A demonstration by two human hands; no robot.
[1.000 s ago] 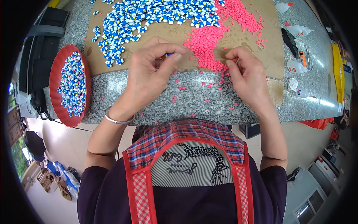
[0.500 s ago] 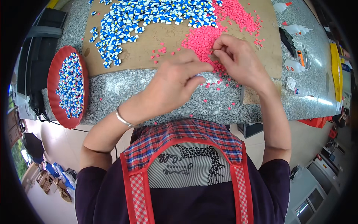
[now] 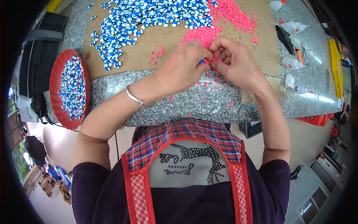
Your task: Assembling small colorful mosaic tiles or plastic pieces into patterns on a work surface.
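Note:
My left hand [image 3: 184,63] and my right hand [image 3: 233,61] meet fingertip to fingertip at the front edge of a brown cardboard sheet [image 3: 160,37]. Between the fingers of my left hand shows a small blue piece [image 3: 201,61]. My right hand's fingers are curled against it, pinching something too small to make out. Just behind the hands lies a heap of small pink pieces [image 3: 220,22]. A large spread of blue-and-white pieces [image 3: 149,16] covers the sheet's far left.
A red tray [image 3: 56,108] holding assembled blue, white and pink pieces sits at the left on the grey speckled counter [image 3: 209,104]. Loose pink pieces dot the counter. Small white glue bottles [image 3: 292,63] and a dark tool lie right. A yellow strip is at far right.
My left hand has moved right from the sheet's middle to join my right hand, which shifted slightly toward the pink heap. The hands now touch.

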